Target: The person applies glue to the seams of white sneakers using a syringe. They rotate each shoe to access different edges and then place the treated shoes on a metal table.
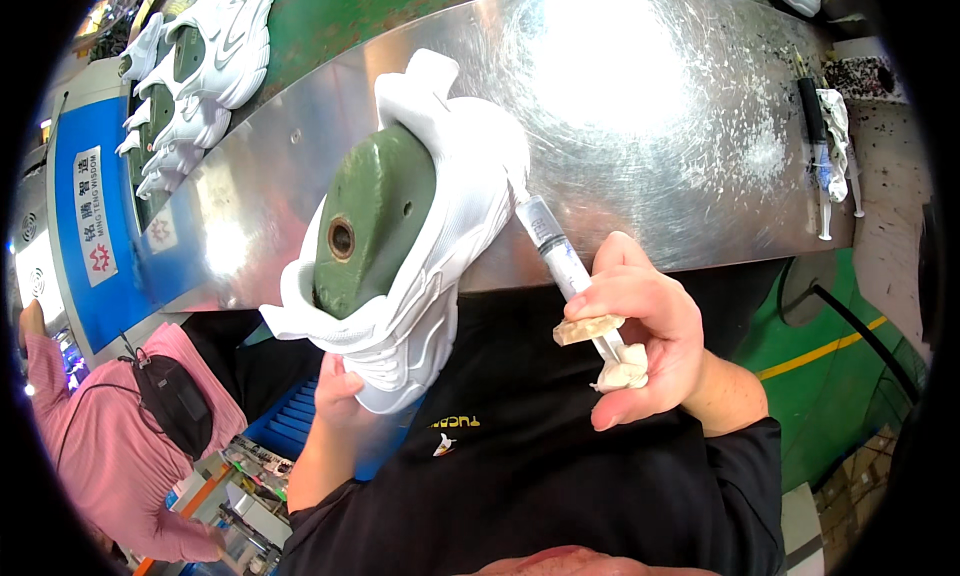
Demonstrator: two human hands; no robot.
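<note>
My left hand (338,391) grips the heel end of a white sneaker (440,226) from below. The sneaker sits on a green shoe last (375,216) and is held up in front of me, toe pointing away. My right hand (645,326) holds a clear plastic syringe (552,246) together with a small beige block and a wad of white material. The syringe tip touches the sneaker's side near the toe.
A shiny metal worktable (640,86) curves across the view. Two more syringes and a white rag (832,136) lie at its right end. Several white sneakers on lasts (200,66) line a green belt at upper left. A person in pink (110,446) stands lower left.
</note>
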